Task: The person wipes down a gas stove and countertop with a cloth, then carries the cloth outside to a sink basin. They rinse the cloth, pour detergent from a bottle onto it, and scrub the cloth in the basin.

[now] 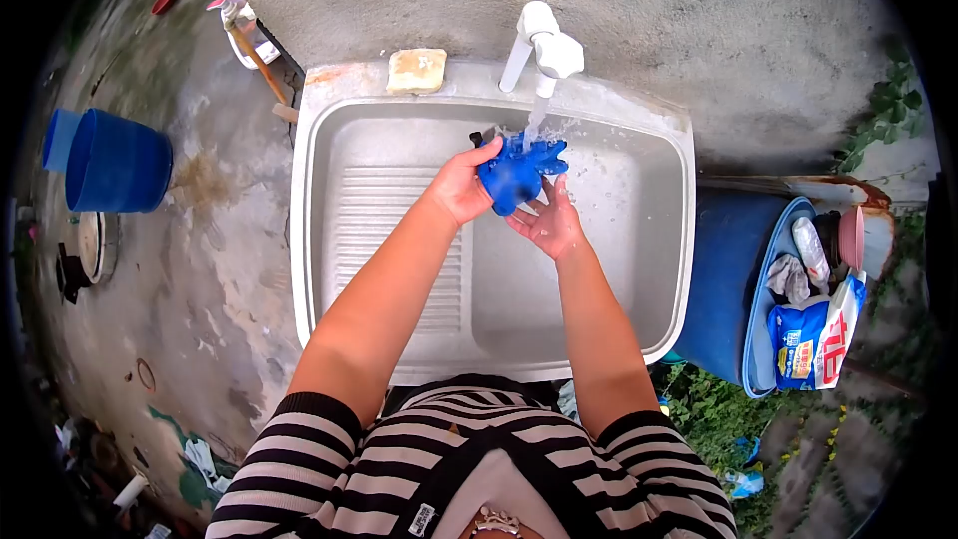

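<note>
Under the running tap (557, 55) is a blue item (511, 180) with finger-like projections and a small dark piece at its upper left. It resembles a glove, but I cannot tell its exact kind. My left hand (467, 180) grips its left side, with the thumb on top. Just below its right side, my right hand (551, 222) is palm up with fingers apart, near or touching the lower edge. Water splashes over the item above the basin of the grey sink (569, 324).
A pale bar of soap (416, 71) lies on the sink's back ledge. A ribbed washboard (399, 240) forms the basin's left side. Blue buckets (118, 160) stand at the left. On the right, a blue barrel (718, 274) bears a detergent bag (813, 339).
</note>
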The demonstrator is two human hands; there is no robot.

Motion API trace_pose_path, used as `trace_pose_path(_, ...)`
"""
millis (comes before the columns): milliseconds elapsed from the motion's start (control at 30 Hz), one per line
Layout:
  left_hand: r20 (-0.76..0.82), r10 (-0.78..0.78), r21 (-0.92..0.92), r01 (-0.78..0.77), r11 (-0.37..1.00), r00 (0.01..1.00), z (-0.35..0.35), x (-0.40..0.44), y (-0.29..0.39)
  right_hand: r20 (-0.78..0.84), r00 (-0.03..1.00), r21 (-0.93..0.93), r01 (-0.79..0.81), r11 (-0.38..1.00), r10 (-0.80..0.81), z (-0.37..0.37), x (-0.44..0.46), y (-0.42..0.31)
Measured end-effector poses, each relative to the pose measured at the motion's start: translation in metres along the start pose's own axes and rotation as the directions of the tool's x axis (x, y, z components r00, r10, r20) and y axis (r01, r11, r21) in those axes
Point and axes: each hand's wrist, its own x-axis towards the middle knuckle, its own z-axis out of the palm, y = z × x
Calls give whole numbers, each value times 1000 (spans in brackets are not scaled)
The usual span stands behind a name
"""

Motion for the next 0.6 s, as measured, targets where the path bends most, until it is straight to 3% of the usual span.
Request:
trace_pose_path(33, 46, 22, 115, -27, 993, 999, -2, 0, 2, 249, 965, 157, 44, 987, -83, 1, 19, 7)
trace_pose_path(67, -33, 99, 210, -90, 974, 995, -6, -2, 3, 464, 864, 317, 43, 948, -194, -1, 36, 12)
trace_pose_path(100, -40, 99, 213, -88, 973, 994, -7, -5, 2, 466, 864, 320, 36, 947, -190, 6, 35, 8)
trace_pose_path(133, -129, 232, 116, -217, 969, 964, -8, -6, 2, 393, 840, 267, 285, 921, -374, 20, 24, -3)
trace_pose_path(167, -225, 352, 31, -354, 935, 909, -7, -7, 4, 333, 765, 193, 517, 834, -552, 34, 9, -13)
trace_pose_path(200, -320, 260, 23, -266, 964, 911, 5, -19, 8, 295, 765, 22, 594, 804, -573, 46, -7, -18)
trace_pose_path(233, -320, 262, 26, -268, 963, 910, 5, -18, 10, 296, 765, 25, 593, 805, -573, 58, -22, -11)
trace_pose_path(300, -139, -51, -40, 46, 998, 989, 3, -12, 13, 429, 533, -392, 837, 381, -730, 77, -49, 10)
trace_pose_path(333, -60, 12, -36, -14, 999, 998, 3, -4, 3, 429, 535, -395, 836, 381, -728, 83, -55, 11)
trace_pose_path(400, -129, 75, 38, -71, 997, 989, 3, 0, -10, 392, 646, -836, 547, 40, -655, 91, -61, 9)
trace_pose_path(433, -193, 146, 118, -125, 985, 970, 4, -1, -18, 273, 559, -830, 548, 102, -783, 86, -30, 2)
trace_pose_path(467, -170, 134, 109, -117, 987, 976, 15, -9, -27, 153, 599, -811, 530, 246, -786, 79, -7, -15)
trace_pose_path(500, -146, 126, 103, -112, 988, 981, 25, -17, -31, 88, 558, -765, 568, 303, -825, 65, 29, -23)
trace_pose_path(567, -204, 120, 174, -85, 981, 972, 12, -4, -34, 106, 618, -630, 648, 429, -779, 57, 51, -11)
trace_pose_path(600, -249, 118, 110, -93, 990, 961, 17, -6, -28, 141, 563, -657, 669, 348, -814, 64, 42, 4)
